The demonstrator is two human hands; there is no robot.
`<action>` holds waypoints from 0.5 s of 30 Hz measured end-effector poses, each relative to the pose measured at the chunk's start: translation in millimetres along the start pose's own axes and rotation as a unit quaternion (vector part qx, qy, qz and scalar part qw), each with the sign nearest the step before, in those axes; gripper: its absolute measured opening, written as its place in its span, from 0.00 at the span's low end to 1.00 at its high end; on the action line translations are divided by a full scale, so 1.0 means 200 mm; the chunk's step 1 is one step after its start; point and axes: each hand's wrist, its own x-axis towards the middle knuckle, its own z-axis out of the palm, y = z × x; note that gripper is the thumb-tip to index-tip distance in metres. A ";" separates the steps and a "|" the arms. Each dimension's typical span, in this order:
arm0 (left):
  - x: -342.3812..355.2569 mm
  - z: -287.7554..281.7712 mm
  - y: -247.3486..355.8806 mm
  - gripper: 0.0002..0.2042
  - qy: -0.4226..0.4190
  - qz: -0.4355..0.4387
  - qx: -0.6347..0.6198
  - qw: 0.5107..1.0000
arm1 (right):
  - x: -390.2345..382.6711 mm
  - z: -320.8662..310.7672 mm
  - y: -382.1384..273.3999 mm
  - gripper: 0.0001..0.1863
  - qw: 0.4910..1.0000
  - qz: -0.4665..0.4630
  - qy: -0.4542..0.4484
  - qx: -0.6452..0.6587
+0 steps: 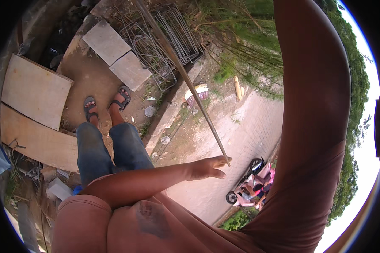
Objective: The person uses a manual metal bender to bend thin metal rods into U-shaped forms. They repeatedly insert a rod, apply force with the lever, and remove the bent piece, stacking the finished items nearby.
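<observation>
A long thin wooden-looking pole [189,82] slants from the top edge down to the middle of the head view. Its lower end crosses the fingertips of my left hand [204,168], which reaches out across my body. The fingers of that hand are stretched out, and the thumb stands apart below them. Whether the fingertips touch the pole or only overlap it in the view, I cannot tell. My right arm [312,84] is raised high on the right and leaves the frame at the top, so its hand is hidden. The pole's upper end is also out of view.
Bent metal rods [179,33] lie beside grey slabs [107,42] ahead of my sandalled feet. Large flat boards [36,90] are on the left. A low concrete edge [158,126] borders a paved road [253,126]. A motorbike [251,181] with people is there; green branches [249,46] hang beyond.
</observation>
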 end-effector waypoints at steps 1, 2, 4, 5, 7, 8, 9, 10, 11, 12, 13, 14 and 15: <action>0.01 0.02 -0.03 0.32 -0.035 -0.018 -0.008 0.999 | -0.02 0.08 0.17 0.23 0.998 0.025 0.036 0.034; 0.00 0.00 -0.02 0.27 -0.060 -0.050 0.077 0.994 | -0.08 0.13 0.23 0.22 0.997 0.027 0.072 0.024; 0.01 -0.07 -0.04 0.22 -0.060 -0.054 0.122 0.989 | -0.08 0.19 0.12 0.17 0.999 0.002 0.022 0.033; -0.04 -0.10 -0.10 0.22 -0.070 -0.049 0.087 0.992 | -0.14 0.16 0.10 0.14 1.000 0.006 -0.007 0.022; -0.13 0.00 0.00 0.22 -0.005 -0.118 0.102 0.988 | -0.28 -0.04 -0.11 0.17 0.996 0.069 -0.039 0.038; -0.16 0.00 -0.06 0.22 -0.026 -0.095 0.113 0.989 | -0.35 -0.10 -0.11 0.16 0.992 0.103 -0.051 0.053; -0.18 -0.03 -0.14 0.22 -0.050 -0.071 0.124 0.988 | -0.40 -0.13 -0.10 0.15 0.987 0.136 -0.062 0.066; -0.21 -0.06 -0.17 0.23 -0.076 -0.042 0.134 0.987 | -0.45 -0.16 -0.13 0.14 0.986 0.148 -0.059 0.053; -0.28 -0.04 -0.15 0.23 -0.047 -0.078 0.153 0.984 | -0.49 -0.18 -0.16 0.14 0.985 0.159 -0.055 0.040; -0.36 -0.04 -0.13 0.24 -0.031 -0.106 0.213 0.971 | -0.54 -0.18 -0.18 0.13 0.983 0.166 -0.055 0.053; -0.45 -0.05 -0.12 0.25 -0.015 -0.134 0.270 0.953 | -0.58 -0.17 -0.18 0.13 0.981 0.175 -0.058 0.066; -0.56 -0.01 -0.09 0.26 -0.018 -0.076 0.251 0.965 | -0.62 -0.14 -0.20 0.13 0.980 0.181 -0.050 0.067; -0.66 -0.02 -0.12 0.24 0.003 -0.072 0.259 0.963 | -0.65 -0.14 -0.22 0.13 0.979 0.189 -0.047 0.067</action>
